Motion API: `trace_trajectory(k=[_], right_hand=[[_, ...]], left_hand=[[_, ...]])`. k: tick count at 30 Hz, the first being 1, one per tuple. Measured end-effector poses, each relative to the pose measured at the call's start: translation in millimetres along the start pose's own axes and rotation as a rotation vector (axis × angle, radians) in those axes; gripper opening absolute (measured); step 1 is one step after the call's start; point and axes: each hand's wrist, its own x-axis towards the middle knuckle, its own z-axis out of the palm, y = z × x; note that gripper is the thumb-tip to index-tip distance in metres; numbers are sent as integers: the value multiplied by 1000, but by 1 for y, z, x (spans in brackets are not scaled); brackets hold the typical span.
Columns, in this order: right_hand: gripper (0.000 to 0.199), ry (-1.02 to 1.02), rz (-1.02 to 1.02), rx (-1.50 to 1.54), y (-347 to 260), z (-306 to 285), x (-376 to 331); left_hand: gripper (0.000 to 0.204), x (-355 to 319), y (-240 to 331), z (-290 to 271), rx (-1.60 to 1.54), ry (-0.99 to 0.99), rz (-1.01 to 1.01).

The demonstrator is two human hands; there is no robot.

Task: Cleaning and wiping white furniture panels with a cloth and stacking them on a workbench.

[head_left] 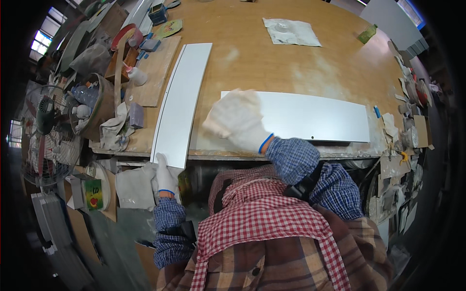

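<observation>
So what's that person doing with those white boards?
A person in white gloves leans over a wooden workbench. The right hand lies flat on the left end of a long white panel. The left hand grips the near end of a second white panel, which pokes over the bench edge.
</observation>
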Motion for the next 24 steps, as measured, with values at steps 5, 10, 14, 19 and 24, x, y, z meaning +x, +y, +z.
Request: trace_trajectory(k=[5, 10, 14, 19, 24], right_hand=[[28, -33, 113, 105, 15, -31, -45], [29, 47, 666, -405, 117, -81, -198], [30, 19, 731, -294, 94, -77, -161], [51, -50, 442, -125, 58, -22, -90], [53, 13, 487, -172, 61, -2, -90]], left_hand=[[57, 12, 35, -40, 705, 98, -105], [37, -7, 69, -10, 697, 53, 2], [32, -19, 52, 65, 640, -129, 103], [65, -44, 28, 205, 1144, -329, 594], [72, -22, 3, 267, 1421, -387, 962]])
